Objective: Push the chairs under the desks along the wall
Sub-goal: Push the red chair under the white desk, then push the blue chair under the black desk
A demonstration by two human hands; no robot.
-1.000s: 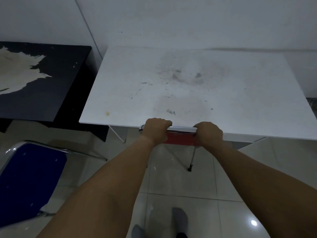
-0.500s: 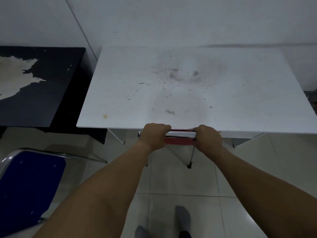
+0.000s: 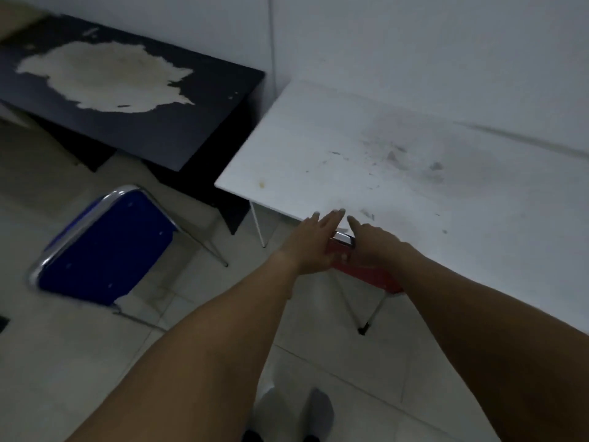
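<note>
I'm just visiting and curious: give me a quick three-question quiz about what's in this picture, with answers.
1. True or false: the blue chair is already tucked under the black desk.
2. Which chair sits at the white desk? A red, B blue, C green.
3. Are the left hand and right hand clenched or open?

Key:
1. False; it stands out on the floor.
2. A, the red chair.
3. Open, fingers extended over the chair's back.
</note>
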